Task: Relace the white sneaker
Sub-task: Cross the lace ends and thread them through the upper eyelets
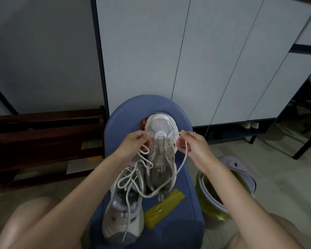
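A white sneaker (160, 155) lies on a blue stool (183, 209), its toe at the stool's far edge and its heel toward the middle of the seat. Its tongue is exposed and the eyelet rows down the middle look mostly unlaced. The left hand (133, 142) pinches 1 end of the white lace (181, 164) at the left side of the toe area, fingers curled and pressed together on the cord. The right hand (190, 146) pinches the other run of lace at the right side, beside the front eyelets, fingers likewise curled around it. From both hands the lace falls in loose loops over the sneaker's heel and across a second sneaker (124, 216), which lies at the stool's near left edge with its grey toe pointing toward the person and its own lace trailing down over that toe. A strip of yellow tape (162, 211) sits on the seat just right of the second sneaker, below the white sneaker's heel. A bin lined with a yellow bag (212, 200) stands on the floor just beyond the stool's right edge. White cabinet doors (205, 60) rise behind the stool.
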